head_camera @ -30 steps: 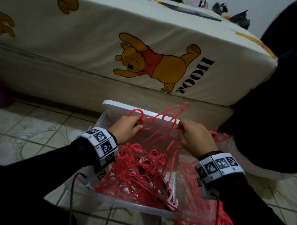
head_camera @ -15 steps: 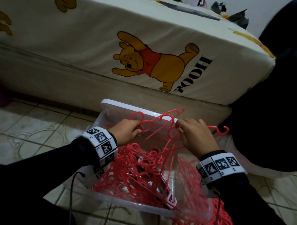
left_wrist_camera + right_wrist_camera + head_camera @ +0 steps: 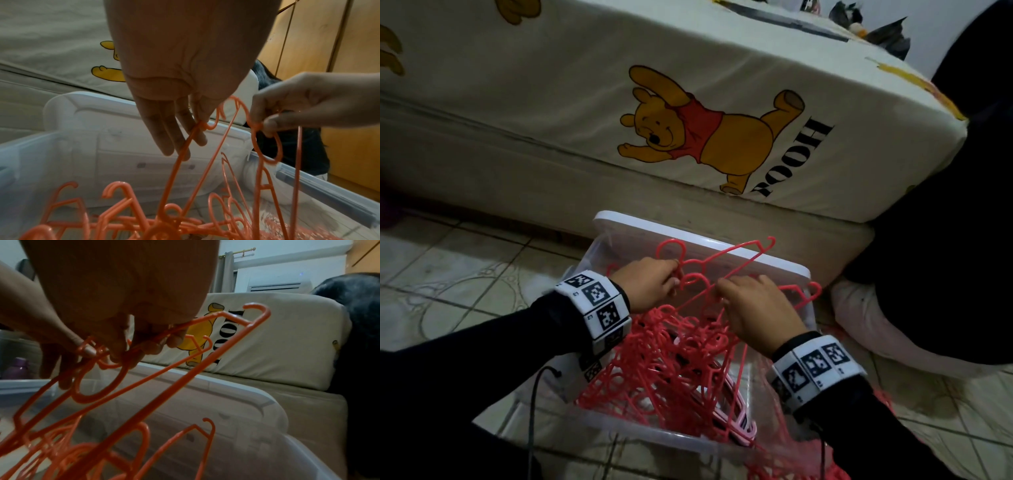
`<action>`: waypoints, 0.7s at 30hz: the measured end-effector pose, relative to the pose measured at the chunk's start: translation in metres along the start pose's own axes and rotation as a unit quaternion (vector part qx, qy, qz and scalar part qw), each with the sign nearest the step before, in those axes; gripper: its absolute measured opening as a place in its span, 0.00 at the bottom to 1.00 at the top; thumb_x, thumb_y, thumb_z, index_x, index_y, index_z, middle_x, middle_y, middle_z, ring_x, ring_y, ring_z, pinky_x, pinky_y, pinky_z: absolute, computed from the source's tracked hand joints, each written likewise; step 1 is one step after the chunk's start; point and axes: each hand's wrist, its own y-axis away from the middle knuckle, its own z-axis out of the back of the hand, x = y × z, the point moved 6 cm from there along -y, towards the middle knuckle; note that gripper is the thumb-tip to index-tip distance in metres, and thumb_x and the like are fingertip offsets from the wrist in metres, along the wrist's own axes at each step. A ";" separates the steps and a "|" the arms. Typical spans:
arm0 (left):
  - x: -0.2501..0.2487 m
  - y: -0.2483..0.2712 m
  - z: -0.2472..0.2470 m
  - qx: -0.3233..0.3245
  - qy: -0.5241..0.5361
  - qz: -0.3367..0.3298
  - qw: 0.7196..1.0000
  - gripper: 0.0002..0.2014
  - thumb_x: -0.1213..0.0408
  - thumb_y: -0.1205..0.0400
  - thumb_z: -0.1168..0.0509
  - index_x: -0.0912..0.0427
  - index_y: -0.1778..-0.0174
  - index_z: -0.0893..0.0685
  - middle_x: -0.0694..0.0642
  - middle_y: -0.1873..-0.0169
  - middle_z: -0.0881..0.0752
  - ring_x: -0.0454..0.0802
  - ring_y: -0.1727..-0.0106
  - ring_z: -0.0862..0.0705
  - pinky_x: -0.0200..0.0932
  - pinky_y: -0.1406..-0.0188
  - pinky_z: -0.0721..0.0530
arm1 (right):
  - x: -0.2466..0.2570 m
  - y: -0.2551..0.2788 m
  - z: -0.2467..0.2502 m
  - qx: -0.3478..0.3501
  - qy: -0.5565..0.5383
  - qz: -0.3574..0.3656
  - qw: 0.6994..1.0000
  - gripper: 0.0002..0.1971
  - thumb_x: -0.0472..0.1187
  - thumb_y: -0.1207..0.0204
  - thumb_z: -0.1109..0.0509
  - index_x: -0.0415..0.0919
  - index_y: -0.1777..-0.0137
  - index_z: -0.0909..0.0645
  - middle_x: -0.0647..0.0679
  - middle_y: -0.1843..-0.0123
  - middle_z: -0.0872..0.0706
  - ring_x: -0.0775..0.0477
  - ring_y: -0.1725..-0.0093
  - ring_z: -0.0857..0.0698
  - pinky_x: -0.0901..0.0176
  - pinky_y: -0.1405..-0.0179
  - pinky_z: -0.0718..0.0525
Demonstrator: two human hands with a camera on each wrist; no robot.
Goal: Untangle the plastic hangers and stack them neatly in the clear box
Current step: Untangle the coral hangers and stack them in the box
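A tangle of thin red plastic hangers [image 3: 664, 373] fills the clear plastic box [image 3: 654, 437] on the tiled floor. Left hand [image 3: 650, 284] and right hand [image 3: 753, 311] each pinch a hook above it, seemingly to separate interlocked hangers.

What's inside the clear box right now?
The clear box holds a tangled heap of red hangers and a few pale pink hangers near the front wall. The heap covers the box floor, so anything beneath it cannot be seen.
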 end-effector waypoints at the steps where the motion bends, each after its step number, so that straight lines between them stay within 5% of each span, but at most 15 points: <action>1: 0.001 0.000 0.000 0.004 0.008 0.002 1.000 0.09 0.59 0.14 0.44 0.56 0.44 0.21 0.51 0.50 0.12 0.54 0.46 0.15 0.50 0.45 0.19 | -0.004 -0.001 0.007 -0.013 -0.026 -0.010 1.000 0.09 0.37 0.24 0.38 0.50 0.47 0.23 0.51 0.50 0.14 0.44 0.47 0.17 0.51 0.49 0.29; 4: 0.000 -0.001 0.001 0.016 0.073 0.002 0.997 0.10 0.61 0.13 0.43 0.55 0.42 0.19 0.51 0.52 0.12 0.52 0.46 0.15 0.49 0.42 0.20 | -0.020 -0.001 0.033 -0.081 -0.111 -0.033 0.990 0.08 0.35 0.26 0.34 0.47 0.52 0.19 0.55 0.55 0.15 0.44 0.50 0.17 0.48 0.48 0.23; 7: -0.008 -0.003 0.007 0.008 0.189 -0.013 0.982 0.09 0.64 0.14 0.42 0.57 0.43 0.18 0.51 0.57 0.14 0.51 0.50 0.15 0.44 0.44 0.21 | -0.031 0.001 0.051 -0.122 -0.111 -0.035 0.986 0.06 0.37 0.24 0.32 0.50 0.53 0.18 0.63 0.57 0.19 0.50 0.49 0.19 0.51 0.48 0.29; 13: -0.021 -0.002 0.010 0.001 0.227 -0.023 0.974 0.08 0.63 0.13 0.43 0.56 0.46 0.18 0.53 0.55 0.14 0.48 0.52 0.16 0.40 0.46 0.21 | -0.018 -0.003 0.063 -0.141 -0.093 -0.004 0.986 0.05 0.38 0.23 0.31 0.47 0.51 0.16 0.54 0.53 0.13 0.48 0.49 0.20 0.56 0.52 0.35; 17: -0.030 -0.001 0.010 0.026 0.237 -0.023 0.971 0.11 0.73 0.15 0.49 0.60 0.53 0.22 0.71 0.49 0.17 0.64 0.50 0.19 0.55 0.43 0.23 | 0.004 -0.008 0.058 -0.128 -0.008 0.028 0.991 0.07 0.41 0.21 0.33 0.45 0.48 0.15 0.48 0.52 0.13 0.43 0.49 0.20 0.52 0.52 0.32; 21: -0.029 -0.002 0.008 0.035 0.258 -0.003 0.965 0.14 0.72 0.16 0.46 0.65 0.39 0.19 0.65 0.43 0.16 0.60 0.42 0.18 0.51 0.38 0.24 | 0.003 -0.011 0.062 -0.156 0.018 0.011 0.988 0.09 0.42 0.20 0.34 0.43 0.48 0.14 0.45 0.52 0.15 0.41 0.50 0.20 0.54 0.55 0.34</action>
